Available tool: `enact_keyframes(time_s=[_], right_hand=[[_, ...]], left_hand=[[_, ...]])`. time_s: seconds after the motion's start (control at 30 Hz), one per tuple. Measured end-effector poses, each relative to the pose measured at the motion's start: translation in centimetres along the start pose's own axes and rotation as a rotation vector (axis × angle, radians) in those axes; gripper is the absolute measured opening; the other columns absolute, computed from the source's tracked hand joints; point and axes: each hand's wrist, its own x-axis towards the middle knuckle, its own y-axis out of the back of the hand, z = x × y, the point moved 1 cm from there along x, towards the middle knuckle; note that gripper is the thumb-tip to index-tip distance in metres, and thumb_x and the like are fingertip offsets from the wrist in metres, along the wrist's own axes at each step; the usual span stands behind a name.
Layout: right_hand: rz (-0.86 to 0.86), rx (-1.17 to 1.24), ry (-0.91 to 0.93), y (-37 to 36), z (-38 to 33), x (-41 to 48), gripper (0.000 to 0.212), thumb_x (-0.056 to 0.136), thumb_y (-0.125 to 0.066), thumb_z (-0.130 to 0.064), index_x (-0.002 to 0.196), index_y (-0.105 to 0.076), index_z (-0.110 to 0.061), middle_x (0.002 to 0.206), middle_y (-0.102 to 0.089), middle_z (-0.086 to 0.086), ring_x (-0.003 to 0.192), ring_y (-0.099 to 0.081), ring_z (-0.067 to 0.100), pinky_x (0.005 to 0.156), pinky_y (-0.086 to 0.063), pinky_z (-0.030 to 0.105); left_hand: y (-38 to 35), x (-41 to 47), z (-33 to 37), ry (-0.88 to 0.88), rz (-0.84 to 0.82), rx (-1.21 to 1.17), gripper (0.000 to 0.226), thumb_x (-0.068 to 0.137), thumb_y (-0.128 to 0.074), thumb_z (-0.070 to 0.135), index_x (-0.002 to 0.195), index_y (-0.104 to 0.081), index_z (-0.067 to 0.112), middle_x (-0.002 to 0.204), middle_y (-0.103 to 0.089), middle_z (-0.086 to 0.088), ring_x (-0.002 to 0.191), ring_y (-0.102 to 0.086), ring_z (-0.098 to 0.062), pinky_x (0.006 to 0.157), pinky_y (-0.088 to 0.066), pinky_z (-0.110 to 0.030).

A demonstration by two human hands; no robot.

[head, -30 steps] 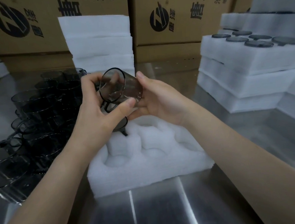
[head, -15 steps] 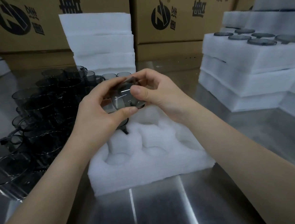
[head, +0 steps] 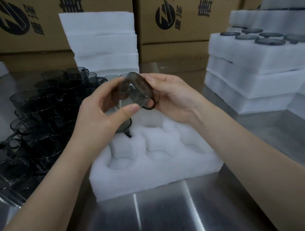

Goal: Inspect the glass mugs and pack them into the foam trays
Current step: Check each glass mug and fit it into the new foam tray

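My left grip pinches mug body, right grip cradles handle side; turn gently, scan rim for chips.

Both bare forearms reach in from the near edge, meeting at centre. The left hand and right hand pinch a glass mug between thumbs and curled fingers.
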Motion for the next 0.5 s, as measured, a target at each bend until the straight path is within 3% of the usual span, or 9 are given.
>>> enact_keyframes(time_s=[0.07,0.13,0.3,0.43,0.5], right_hand=[[-0.075,0.045,-0.033,0.13,-0.04,-0.16,0.041,0.093,-0.047,-0.006,0.132,-0.050,0.007,0.091,-0.059,0.013,0.068,-0.047,0.016,0.063,-0.045,0.022],[-0.148,0.048,-0.039,0.29,-0.10,-0.27,0.053,0.085,-0.053,-0.006,0.136,-0.046,0.004,0.097,-0.058,0.010,0.070,-0.046,0.013,0.071,-0.045,0.021],[-0.105,-0.061,-0.044,0.47,0.16,-0.30,0.040,0.072,-0.072,-0.006,0.108,-0.056,-0.008,0.090,-0.055,0.009,0.064,-0.046,0.013,0.062,-0.042,0.022],[0.013,-0.172,0.009,0.00,0.41,-0.22,0.018,0.075,-0.071,-0.015,0.085,-0.056,-0.014,0.073,-0.061,0.001,0.059,-0.051,0.010,0.053,-0.034,0.025],[0.074,-0.240,0.071,-0.29,0.46,-0.15,0.017,0.083,-0.070,-0.018,0.079,-0.054,-0.014,0.066,-0.060,-0.002,0.051,-0.049,0.009,0.047,-0.033,0.023]], left_hand=[[0.13,0.06,-0.07,0.013,0.029,-0.058,0.046,0.076,-0.075,0.019,0.119,-0.060,0.026,0.111,-0.068,0.013,0.108,-0.063,-0.003,0.091,-0.048,-0.018],[0.12,0.09,-0.09,0.018,0.042,-0.095,0.042,0.077,-0.069,0.018,0.118,-0.059,0.026,0.109,-0.069,0.013,0.107,-0.064,-0.004,0.089,-0.048,-0.017],[0.13,0.09,-0.32,0.020,0.011,-0.018,0.048,0.075,-0.071,0.020,0.121,-0.061,0.025,0.110,-0.069,0.010,0.104,-0.066,-0.006,0.089,-0.050,-0.019],[0.15,0.06,-0.37,0.013,-0.024,0.094,0.054,0.071,-0.076,0.026,0.123,-0.062,0.028,0.111,-0.069,0.011,0.101,-0.066,-0.009,0.090,-0.051,-0.021],[0.11,0.03,-0.28,-0.001,-0.024,0.141,0.055,0.069,-0.080,0.027,0.120,-0.060,0.036,0.110,-0.068,0.015,0.103,-0.064,-0.007,0.091,-0.050,-0.021]])
